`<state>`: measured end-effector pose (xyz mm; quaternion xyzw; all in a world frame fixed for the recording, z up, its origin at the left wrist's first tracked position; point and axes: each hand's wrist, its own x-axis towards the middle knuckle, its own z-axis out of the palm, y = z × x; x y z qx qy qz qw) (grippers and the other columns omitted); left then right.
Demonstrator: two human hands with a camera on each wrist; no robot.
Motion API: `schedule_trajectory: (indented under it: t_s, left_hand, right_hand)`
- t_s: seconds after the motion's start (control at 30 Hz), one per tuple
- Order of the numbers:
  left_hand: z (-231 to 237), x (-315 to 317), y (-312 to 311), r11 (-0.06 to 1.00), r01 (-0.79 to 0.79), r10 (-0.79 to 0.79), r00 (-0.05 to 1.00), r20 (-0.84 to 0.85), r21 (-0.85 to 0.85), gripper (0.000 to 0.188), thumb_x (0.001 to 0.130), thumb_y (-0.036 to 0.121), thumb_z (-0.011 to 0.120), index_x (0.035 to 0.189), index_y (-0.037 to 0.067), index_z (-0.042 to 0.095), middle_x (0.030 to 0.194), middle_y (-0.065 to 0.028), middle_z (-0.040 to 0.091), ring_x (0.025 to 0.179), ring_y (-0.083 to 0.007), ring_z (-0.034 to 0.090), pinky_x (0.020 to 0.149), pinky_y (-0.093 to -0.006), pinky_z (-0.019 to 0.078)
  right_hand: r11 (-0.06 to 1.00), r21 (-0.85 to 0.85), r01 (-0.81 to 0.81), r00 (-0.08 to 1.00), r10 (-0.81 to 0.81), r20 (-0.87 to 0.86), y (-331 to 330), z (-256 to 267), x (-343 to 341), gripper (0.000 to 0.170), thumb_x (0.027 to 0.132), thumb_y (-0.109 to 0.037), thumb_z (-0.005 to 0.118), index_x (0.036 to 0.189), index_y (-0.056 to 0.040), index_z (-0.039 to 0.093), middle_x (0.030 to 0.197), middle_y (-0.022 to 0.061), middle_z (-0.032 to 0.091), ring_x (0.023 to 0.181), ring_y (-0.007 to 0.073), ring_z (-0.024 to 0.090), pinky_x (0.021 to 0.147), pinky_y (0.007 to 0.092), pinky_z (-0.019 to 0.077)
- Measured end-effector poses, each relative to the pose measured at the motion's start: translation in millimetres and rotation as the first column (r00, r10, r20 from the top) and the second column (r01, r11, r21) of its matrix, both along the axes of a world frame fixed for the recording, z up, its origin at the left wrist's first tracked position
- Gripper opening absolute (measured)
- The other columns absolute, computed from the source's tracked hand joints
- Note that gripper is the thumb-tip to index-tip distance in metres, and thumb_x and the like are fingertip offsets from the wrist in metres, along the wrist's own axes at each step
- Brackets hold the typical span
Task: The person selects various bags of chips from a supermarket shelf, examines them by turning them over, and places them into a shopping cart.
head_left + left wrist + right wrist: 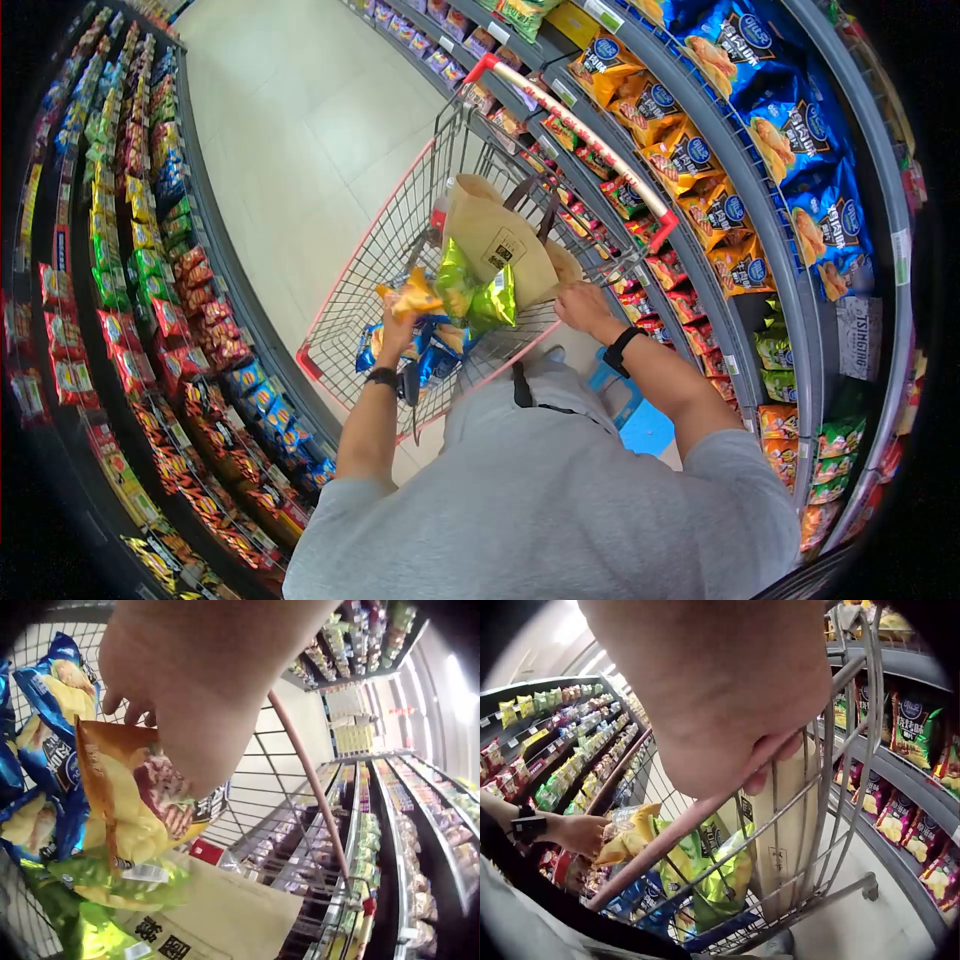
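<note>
In the head view my left hand (396, 332) pinches an orange bag of chips (413, 293) over the shopping cart (368, 250). The left wrist view shows that chip bag (124, 799) hanging from the fingers, its printed front outward. My right hand (590, 310) grips the cart's near rim, with fingertips curled under the pink rail (679, 841) in the right wrist view. Inside the basket, blue chip bags (437, 362) lie below the left hand. Two green chip bags (494, 302) lean beside a tan paper bag (480, 232) with dark handles.
The red-ended cart handle (575, 125) runs alongside the right shelves. Orange chip bags (690, 155) and large blue chip bags (800, 130) fill those shelves. Snack shelves (150, 270) line the left side. Pale floor tiles (290, 120) stretch ahead between them.
</note>
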<state>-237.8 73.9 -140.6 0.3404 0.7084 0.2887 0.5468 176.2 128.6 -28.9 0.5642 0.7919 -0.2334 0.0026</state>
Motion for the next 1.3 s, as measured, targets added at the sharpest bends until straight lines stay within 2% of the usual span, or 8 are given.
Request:
schedule_trajectory:
  t_s: [0.07, 0.27, 0.43, 0.6, 0.83, 1.0, 1.2, 1.3]
  left_hand:
    - [-37, -4, -11, 0.995, 0.072, -0.051, 0.964, -0.262, 0.074, 0.068, 0.084, 0.029, 0.063, 0.136, -0.006, 0.037, 0.121, -0.0209, 0.059, 0.106, -0.0319, 0.06, 0.093, -0.0362, 0.0467]
    - [-22, 13, 7, 0.896, 0.436, -0.442, 0.852, -0.28, -0.085, 0.055, 0.083, 0.033, 0.063, 0.124, -0.003, 0.056, 0.124, -0.0225, 0.059, 0.117, -0.0316, 0.056, 0.1, -0.0366, 0.0417]
    - [53, 55, 30, 0.623, 0.779, -0.778, 0.626, 0.05, -0.066, 0.052, 0.089, 0.039, 0.058, 0.121, -0.002, 0.059, 0.118, -0.0186, 0.062, 0.113, -0.0276, 0.058, 0.099, -0.0356, 0.0421]
    - [6, 61, 20, 0.522, 0.852, -0.841, 0.521, 0.145, -0.036, 0.057, 0.088, 0.043, 0.063, 0.123, -0.001, 0.058, 0.115, -0.0162, 0.064, 0.112, -0.022, 0.057, 0.097, -0.0351, 0.0429]
    - [57, 72, 64, 0.291, 0.941, -0.923, 0.323, 0.208, -0.173, 0.039, 0.09, 0.028, 0.062, 0.118, 0.002, 0.061, 0.095, -0.0089, 0.066, 0.085, -0.0143, 0.059, 0.079, -0.0324, 0.0495]
    - [40, 71, 56, 0.222, 0.959, -0.975, 0.216, 0.048, 0.177, 0.026, 0.089, 0.018, 0.058, 0.111, 0.005, 0.063, 0.092, -0.0111, 0.067, 0.082, -0.0181, 0.063, 0.074, -0.0333, 0.0497]
    - [20, 86, 75, -0.093, 0.944, -0.994, -0.071, -0.079, 0.317, 0.028, 0.088, 0.025, 0.052, 0.104, 0.005, 0.063, 0.098, -0.0191, 0.065, 0.089, -0.0345, 0.063, 0.077, -0.0404, 0.0496]
    - [61, 131, 107, -0.168, 0.982, -0.957, -0.183, -0.224, -0.083, 0.029, 0.09, 0.026, 0.051, 0.106, 0.005, 0.062, 0.103, -0.0193, 0.065, 0.092, -0.0373, 0.062, 0.079, -0.0421, 0.0496]
  right_hand:
    - [1.0, 0.009, -0.015, 1.0, 0.015, 0.023, 6, 4, 0, 0.018, 0.078, -0.02, 0.057, 0.079, -0.0043, 0.065, 0.078, 0.0197, 0.065, 0.077, 0.0376, 0.063, 0.072, 0.0473, 0.0494]
    - [0.997, 0.001, 0.078, 0.997, -0.078, -0.008, 29, 5, 1, 0.02, 0.078, -0.023, 0.057, 0.075, -0.004, 0.064, 0.079, 0.0194, 0.065, 0.078, 0.0374, 0.063, 0.072, 0.0472, 0.0492]
    - [0.994, 0.034, 0.104, 0.994, -0.105, 0.016, 40, -2, 11, 0.021, 0.08, -0.024, 0.056, 0.076, -0.0046, 0.064, 0.08, 0.0174, 0.066, 0.081, 0.0367, 0.064, 0.074, 0.0471, 0.0491]
    - [0.964, 0.118, 0.239, 0.962, -0.219, -0.163, 46, -14, 19, 0.018, 0.082, -0.021, 0.055, 0.079, -0.0041, 0.062, 0.081, 0.0153, 0.065, 0.078, 0.0351, 0.063, 0.071, 0.045, 0.0491]
    - [0.733, -0.047, 0.679, 0.491, -0.5, -0.713, 24, 62, 64, 0.016, 0.087, -0.016, 0.063, 0.088, -0.0003, 0.063, 0.077, 0.0098, 0.065, 0.069, 0.0164, 0.061, 0.064, 0.032, 0.0492]
    - [0.423, 0.016, 0.906, 0.239, -0.479, -0.845, -25, 105, 149, 0.015, 0.089, -0.011, 0.061, 0.101, -0.0014, 0.059, 0.082, 0.0028, 0.062, 0.072, 0.0097, 0.058, 0.067, 0.0259, 0.0492]
    - [0.111, 0.216, 0.97, 0.243, -0.436, -0.866, -63, 195, 250, 0.041, 0.084, -0.007, 0.068, 0.12, 0.0007, 0.051, 0.106, 0.0116, 0.062, 0.094, 0.0155, 0.06, 0.077, 0.0285, 0.0513]
    - [0.045, 0.279, 0.959, 0.275, -0.378, -0.884, -57, 232, 289, 0.052, 0.082, -0.009, 0.07, 0.127, 0.0022, 0.047, 0.116, 0.0168, 0.06, 0.104, 0.0215, 0.06, 0.084, 0.0321, 0.0511]
